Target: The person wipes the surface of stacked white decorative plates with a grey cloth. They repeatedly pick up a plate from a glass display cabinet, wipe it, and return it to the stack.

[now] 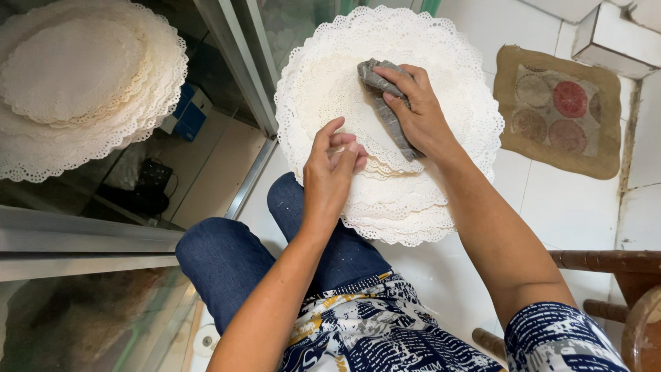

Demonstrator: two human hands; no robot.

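A stack of round white lace paper doilies [441, 76] rests on my lap above my blue jeans. My right hand [416, 114] holds a crumpled grey cloth [385, 96] pressed against the top doily. My left hand [330, 172] pinches the edge of one of the doilies near the stack's lower left side, fingers closed on the paper.
A second pile of white doilies [76, 83] lies on a glass counter top [206, 83] at the left. A brown patterned floor mat [561, 110] lies on the white tiled floor at the right. A wooden stool [620, 289] stands at the lower right.
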